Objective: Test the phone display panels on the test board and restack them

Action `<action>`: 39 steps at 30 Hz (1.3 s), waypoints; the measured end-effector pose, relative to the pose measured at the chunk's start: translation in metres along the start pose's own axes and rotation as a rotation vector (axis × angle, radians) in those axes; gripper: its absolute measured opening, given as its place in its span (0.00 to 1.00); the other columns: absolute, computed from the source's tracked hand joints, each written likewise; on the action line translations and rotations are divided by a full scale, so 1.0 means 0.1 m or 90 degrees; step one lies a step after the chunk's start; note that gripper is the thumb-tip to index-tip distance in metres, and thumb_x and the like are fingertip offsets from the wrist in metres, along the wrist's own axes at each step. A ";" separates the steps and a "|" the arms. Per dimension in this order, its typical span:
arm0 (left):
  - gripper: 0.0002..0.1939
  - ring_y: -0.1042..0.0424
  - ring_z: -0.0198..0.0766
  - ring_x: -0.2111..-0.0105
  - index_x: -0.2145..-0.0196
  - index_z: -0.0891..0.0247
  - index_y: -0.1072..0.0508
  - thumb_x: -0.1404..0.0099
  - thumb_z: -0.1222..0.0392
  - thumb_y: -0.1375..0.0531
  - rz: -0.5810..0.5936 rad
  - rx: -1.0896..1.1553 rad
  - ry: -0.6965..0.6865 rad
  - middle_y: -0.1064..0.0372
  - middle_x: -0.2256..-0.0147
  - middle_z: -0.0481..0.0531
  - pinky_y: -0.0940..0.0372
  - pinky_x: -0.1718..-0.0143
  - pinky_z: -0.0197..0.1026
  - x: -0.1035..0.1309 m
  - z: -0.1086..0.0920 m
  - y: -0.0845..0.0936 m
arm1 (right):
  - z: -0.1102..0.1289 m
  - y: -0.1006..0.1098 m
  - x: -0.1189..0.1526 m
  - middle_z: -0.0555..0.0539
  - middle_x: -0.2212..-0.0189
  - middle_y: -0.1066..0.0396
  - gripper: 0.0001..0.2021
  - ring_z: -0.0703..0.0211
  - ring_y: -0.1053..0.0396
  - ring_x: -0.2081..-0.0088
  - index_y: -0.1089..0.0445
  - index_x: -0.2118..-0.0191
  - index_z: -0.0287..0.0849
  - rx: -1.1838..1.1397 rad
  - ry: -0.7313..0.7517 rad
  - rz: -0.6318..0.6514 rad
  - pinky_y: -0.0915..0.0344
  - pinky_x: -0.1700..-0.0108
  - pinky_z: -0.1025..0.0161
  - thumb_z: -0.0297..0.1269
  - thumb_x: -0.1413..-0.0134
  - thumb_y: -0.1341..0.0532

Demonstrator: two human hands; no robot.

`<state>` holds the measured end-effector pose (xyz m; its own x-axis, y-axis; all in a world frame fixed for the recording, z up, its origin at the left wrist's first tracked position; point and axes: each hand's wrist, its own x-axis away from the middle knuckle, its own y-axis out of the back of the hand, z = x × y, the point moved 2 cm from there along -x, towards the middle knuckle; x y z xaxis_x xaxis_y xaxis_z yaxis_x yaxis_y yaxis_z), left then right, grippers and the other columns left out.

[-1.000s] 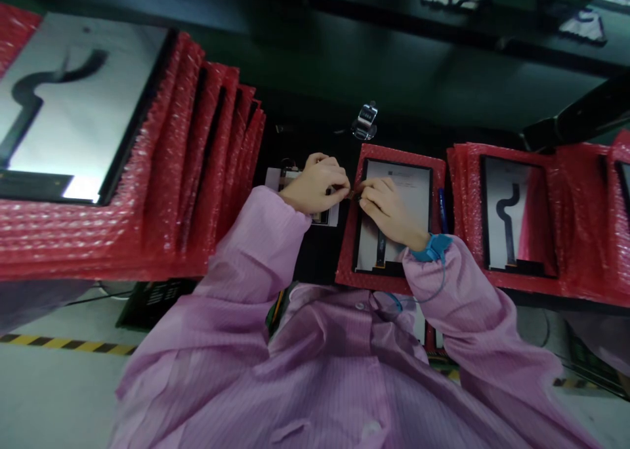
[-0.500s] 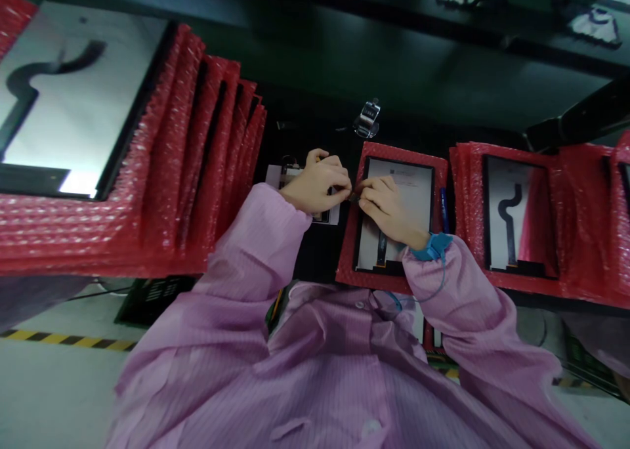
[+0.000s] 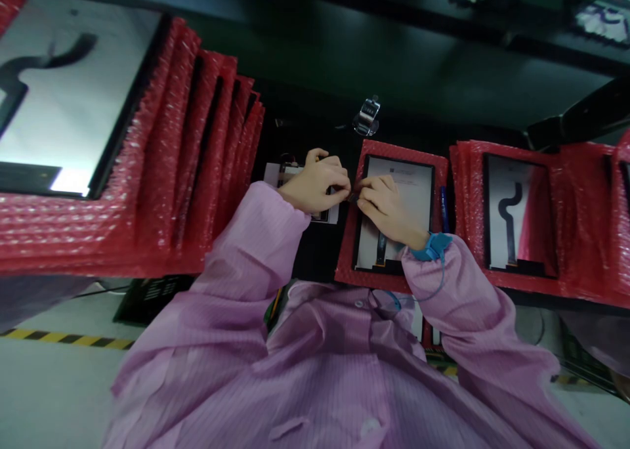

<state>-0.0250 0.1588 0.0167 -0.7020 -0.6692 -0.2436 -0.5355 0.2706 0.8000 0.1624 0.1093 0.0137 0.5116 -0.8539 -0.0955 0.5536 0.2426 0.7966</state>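
A flat display panel (image 3: 416, 193) lies back side up on a red bubble-wrap sleeve (image 3: 345, 255). Its dark ribbon cable (image 3: 381, 249) runs up from the lower edge and passes beneath my right hand (image 3: 386, 209). At the panel's left edge that hand is closed, its fingertips pinching the cable's small dark end. Fingertip to fingertip with it, my left hand (image 3: 317, 183) is also closed; a bit of something yellowish shows by its curled index finger, too covered to name. Under the left hand sits a small device with a circuit board (image 3: 322, 216), partly hidden.
Left stands a leaning stack of red bubble-wrap sleeves (image 3: 172, 140) with a display panel (image 3: 113, 88) on top. More sleeved panels (image 3: 529, 213) lean at right. A metal tally counter (image 3: 367, 115) sits behind my hands, and a blue pen (image 3: 443, 209) beside the middle panel.
Both hands stay almost in place, fingertips still together at the panel's left edge. The camera view has shifted very slightly.
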 end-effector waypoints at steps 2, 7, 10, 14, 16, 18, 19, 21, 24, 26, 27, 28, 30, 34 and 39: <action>0.11 0.30 0.43 0.60 0.75 0.61 0.27 0.37 0.58 0.44 0.001 0.002 -0.001 0.26 0.72 0.47 0.54 0.43 0.60 0.00 0.00 0.00 | 0.01 0.01 0.00 0.45 0.53 0.30 0.12 0.49 0.41 0.49 0.33 0.66 0.45 -0.004 0.001 -0.001 0.44 0.42 0.47 0.37 0.32 0.48; 0.11 0.30 0.43 0.60 0.74 0.60 0.27 0.37 0.58 0.44 0.007 0.004 0.003 0.25 0.71 0.47 0.54 0.42 0.61 0.00 0.00 0.00 | 0.01 0.01 0.01 0.45 0.52 0.30 0.11 0.49 0.42 0.48 0.33 0.66 0.45 -0.010 0.003 -0.005 0.44 0.42 0.47 0.37 0.32 0.48; 0.11 0.30 0.43 0.59 0.74 0.60 0.26 0.37 0.58 0.44 0.013 0.009 0.006 0.25 0.71 0.47 0.55 0.41 0.61 0.00 -0.01 0.00 | 0.00 0.00 0.00 0.45 0.52 0.30 0.11 0.49 0.42 0.48 0.33 0.65 0.45 -0.011 0.000 -0.003 0.44 0.42 0.47 0.37 0.32 0.48; 0.11 0.29 0.43 0.58 0.73 0.60 0.26 0.37 0.57 0.44 0.023 0.019 0.013 0.25 0.70 0.47 0.56 0.40 0.62 0.00 -0.01 0.02 | 0.01 0.00 0.00 0.46 0.51 0.30 0.11 0.49 0.42 0.48 0.33 0.65 0.45 -0.018 -0.009 0.006 0.45 0.42 0.46 0.38 0.31 0.48; 0.10 0.29 0.43 0.58 0.73 0.60 0.26 0.37 0.56 0.44 0.034 0.024 0.019 0.25 0.70 0.47 0.56 0.40 0.62 0.00 -0.01 0.03 | 0.01 0.01 0.00 0.46 0.51 0.30 0.10 0.49 0.43 0.47 0.33 0.65 0.45 -0.023 -0.013 0.010 0.45 0.41 0.46 0.38 0.31 0.48; 0.10 0.29 0.43 0.58 0.73 0.60 0.26 0.37 0.55 0.43 0.045 0.029 0.023 0.25 0.70 0.46 0.56 0.39 0.62 0.00 -0.02 0.03 | 0.02 0.01 0.01 0.45 0.50 0.30 0.10 0.48 0.43 0.47 0.33 0.65 0.45 -0.025 -0.015 0.012 0.45 0.41 0.46 0.38 0.31 0.48; 0.10 0.29 0.43 0.58 0.73 0.60 0.26 0.37 0.55 0.43 0.050 0.032 0.027 0.25 0.70 0.47 0.56 0.39 0.62 0.01 -0.02 0.04 | 0.02 0.01 0.01 0.45 0.50 0.30 0.10 0.48 0.43 0.47 0.33 0.65 0.45 -0.024 -0.016 0.013 0.45 0.42 0.46 0.38 0.31 0.48; 0.10 0.29 0.43 0.57 0.73 0.59 0.25 0.37 0.55 0.42 0.054 0.035 0.033 0.24 0.69 0.47 0.57 0.39 0.62 0.01 -0.02 0.05 | 0.03 0.01 0.01 0.44 0.49 0.30 0.11 0.48 0.43 0.46 0.33 0.65 0.44 -0.023 -0.016 0.018 0.45 0.42 0.46 0.38 0.31 0.48; 0.10 0.29 0.43 0.57 0.72 0.59 0.25 0.37 0.54 0.42 0.051 0.041 0.037 0.23 0.68 0.47 0.58 0.38 0.62 0.01 -0.02 0.06 | 0.03 0.02 0.02 0.44 0.49 0.30 0.11 0.48 0.43 0.46 0.32 0.64 0.44 -0.023 -0.015 0.028 0.46 0.41 0.46 0.39 0.31 0.48; 0.10 0.29 0.43 0.57 0.72 0.59 0.25 0.37 0.54 0.42 0.055 0.046 0.036 0.23 0.68 0.47 0.58 0.38 0.62 0.01 -0.02 0.06 | 0.03 0.02 0.02 0.45 0.48 0.31 0.12 0.48 0.43 0.45 0.32 0.64 0.45 -0.020 -0.012 0.032 0.46 0.41 0.46 0.40 0.30 0.49; 0.11 0.29 0.43 0.57 0.72 0.59 0.25 0.37 0.53 0.42 0.058 0.048 0.036 0.23 0.67 0.47 0.58 0.38 0.61 0.01 -0.02 0.06 | 0.03 0.02 0.02 0.45 0.48 0.31 0.12 0.48 0.43 0.45 0.32 0.64 0.45 -0.019 -0.011 0.034 0.46 0.41 0.46 0.40 0.30 0.49; 0.11 0.29 0.43 0.57 0.72 0.59 0.25 0.37 0.53 0.41 0.060 0.049 0.037 0.23 0.67 0.47 0.58 0.38 0.61 0.01 -0.01 0.06 | 0.03 0.02 0.02 0.45 0.48 0.31 0.12 0.48 0.43 0.45 0.32 0.64 0.45 -0.017 -0.009 0.036 0.46 0.41 0.46 0.40 0.30 0.49; 0.11 0.29 0.43 0.56 0.72 0.59 0.24 0.37 0.53 0.41 0.060 0.050 0.038 0.23 0.66 0.47 0.58 0.38 0.61 0.01 -0.01 0.06 | 0.02 0.01 0.02 0.44 0.48 0.31 0.12 0.48 0.43 0.45 0.32 0.63 0.45 -0.015 -0.007 0.038 0.46 0.41 0.46 0.40 0.30 0.49; 0.11 0.29 0.44 0.55 0.71 0.58 0.23 0.37 0.53 0.40 0.045 0.052 0.040 0.22 0.65 0.47 0.59 0.38 0.61 0.02 -0.01 0.06 | 0.02 0.01 0.02 0.44 0.48 0.31 0.13 0.48 0.43 0.45 0.32 0.63 0.45 -0.014 -0.002 0.033 0.46 0.41 0.47 0.41 0.30 0.50; 0.09 0.28 0.42 0.57 0.70 0.58 0.22 0.38 0.53 0.40 0.039 0.068 0.048 0.21 0.64 0.46 0.59 0.37 0.61 0.01 -0.02 0.07 | 0.01 0.00 0.03 0.44 0.48 0.31 0.13 0.49 0.43 0.45 0.33 0.62 0.45 -0.011 0.002 0.022 0.45 0.42 0.47 0.42 0.29 0.50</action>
<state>-0.0283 0.1581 0.0231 -0.7000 -0.6981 -0.1504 -0.5424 0.3827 0.7479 0.1628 0.1063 0.0139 0.5331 -0.8431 -0.0701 0.5463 0.2798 0.7895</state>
